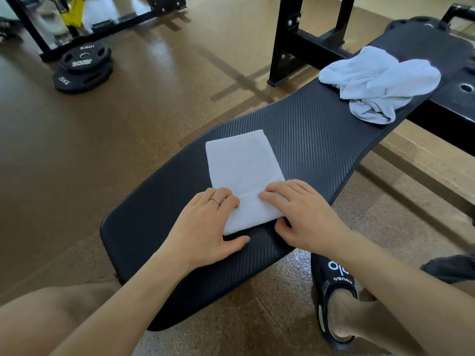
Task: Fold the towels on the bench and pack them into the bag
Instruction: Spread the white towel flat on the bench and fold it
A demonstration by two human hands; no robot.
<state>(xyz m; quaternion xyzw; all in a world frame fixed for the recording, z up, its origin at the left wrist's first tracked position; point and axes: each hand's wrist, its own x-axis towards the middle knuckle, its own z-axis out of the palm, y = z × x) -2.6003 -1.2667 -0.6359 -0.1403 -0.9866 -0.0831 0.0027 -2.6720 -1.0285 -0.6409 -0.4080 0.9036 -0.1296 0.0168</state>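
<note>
A white towel [243,163] lies folded into a long strip on the black padded bench [308,140]. Its near end is turned over on itself. My left hand [205,227] grips the near left corner of that fold, thumb on the bench. My right hand [300,214] rests on the near right side, fingers flat on the cloth and thumb tucked under the edge. A second pile of crumpled white towels [380,80] sits farther along the bench at the upper right. No bag is in view.
Black weight plates [82,66] are stacked on the brown floor at the upper left beside a rack frame [38,29]. The bench's black upright [285,39] stands behind it. My sandalled right foot [334,299] rests on the floor beneath the bench's near end.
</note>
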